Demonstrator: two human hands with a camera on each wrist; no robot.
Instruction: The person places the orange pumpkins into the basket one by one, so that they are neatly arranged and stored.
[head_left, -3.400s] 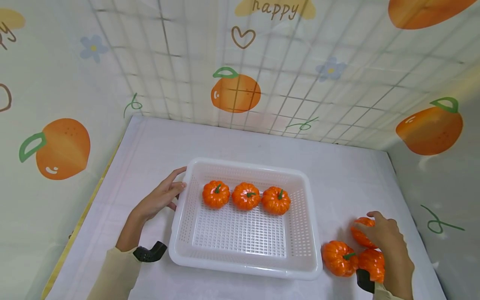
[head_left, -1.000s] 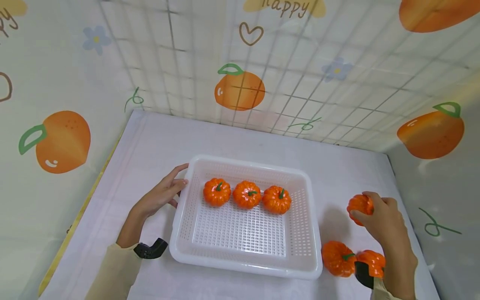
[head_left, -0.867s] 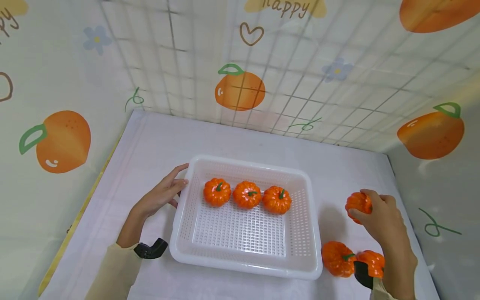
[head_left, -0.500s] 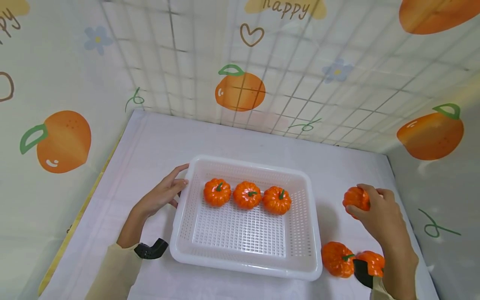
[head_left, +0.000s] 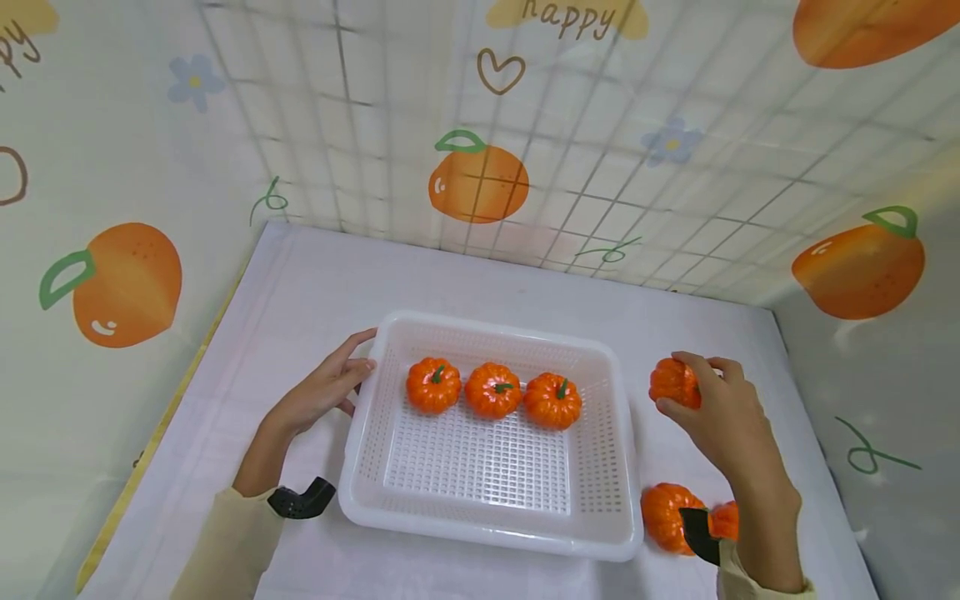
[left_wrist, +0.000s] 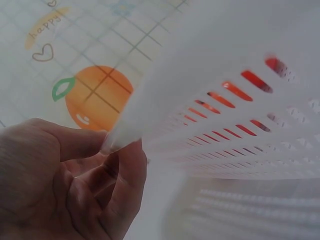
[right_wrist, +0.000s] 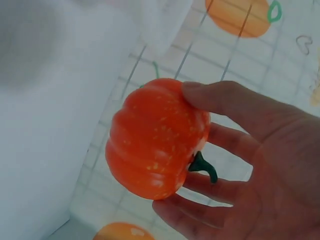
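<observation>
My right hand [head_left: 723, 417] grips a small orange pumpkin [head_left: 672, 382] in the air, right of the white plastic basket [head_left: 487, 542]. In the right wrist view the pumpkin [right_wrist: 155, 140] sits between thumb and fingers, its green stem toward the palm. My left hand [head_left: 322, 392] pinches the basket's left rim; the left wrist view shows thumb and fingers [left_wrist: 127, 190] on either side of the rim. Inside the basket, along its far side, a left pumpkin [head_left: 433, 386], a middle pumpkin [head_left: 492, 392] and a right pumpkin [head_left: 552, 402] form a row.
Right of the basket's near corner lies one pumpkin [head_left: 667, 517] on the white tabletop [head_left: 480, 279]. Another pumpkin [head_left: 725, 521] beside it is partly hidden by my right wrist. A printed curtain [head_left: 360, 125] with oranges surrounds the table's back and sides.
My right hand has taken hold of a pumpkin, lifted it from the table and carried it left toward the basket. The left hand has kept its place on the rim.
</observation>
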